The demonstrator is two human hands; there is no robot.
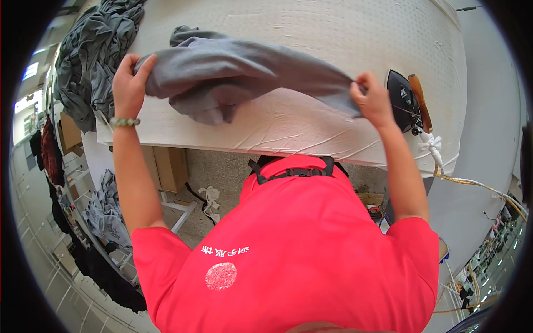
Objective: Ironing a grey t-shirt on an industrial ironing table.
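Note:
A grey cloth garment is stretched sideways above the white padded table, partly bunched in its middle. My left hand pinches its left end between thumb and fingers; a beaded bracelet circles that wrist. At the other end, my right hand grips a narrow corner of the same garment. A lower fold of the cloth hangs or rests near the table's front edge; which of the two I cannot tell. Just right of my right hand lies a black steam iron with a brown wooden handle.
A pile of grey garments covers the left end of the white table. From the iron, a hose and cord run off to the right. A cardboard box stands under the table, and more grey cloth lies at the lower left.

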